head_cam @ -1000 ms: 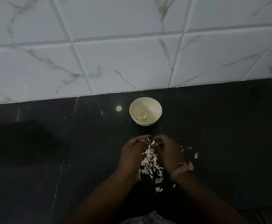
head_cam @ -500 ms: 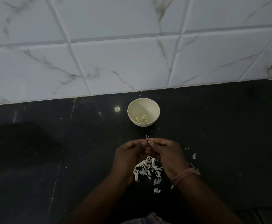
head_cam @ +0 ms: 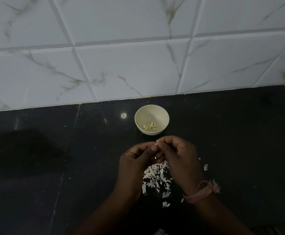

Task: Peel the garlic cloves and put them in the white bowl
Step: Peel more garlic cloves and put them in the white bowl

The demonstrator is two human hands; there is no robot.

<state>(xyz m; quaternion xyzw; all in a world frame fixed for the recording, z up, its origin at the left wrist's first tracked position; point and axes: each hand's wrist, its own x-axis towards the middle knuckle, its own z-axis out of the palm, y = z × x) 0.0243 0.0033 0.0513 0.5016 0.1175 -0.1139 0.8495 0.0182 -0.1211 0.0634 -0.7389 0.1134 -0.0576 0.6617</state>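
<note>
While curled, hands (head_cam: 157, 155) pinch garlic (head_cam: 155, 144).

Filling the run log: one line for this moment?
step: peeling | hands: left hand, right hand pinch garlic clove | white bowl: holds peeled cloves

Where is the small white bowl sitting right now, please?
In the head view, the small round white bowl sits on the black stone counter near the centre, just before the marbled white wall tiles and beyond both hands.
</note>
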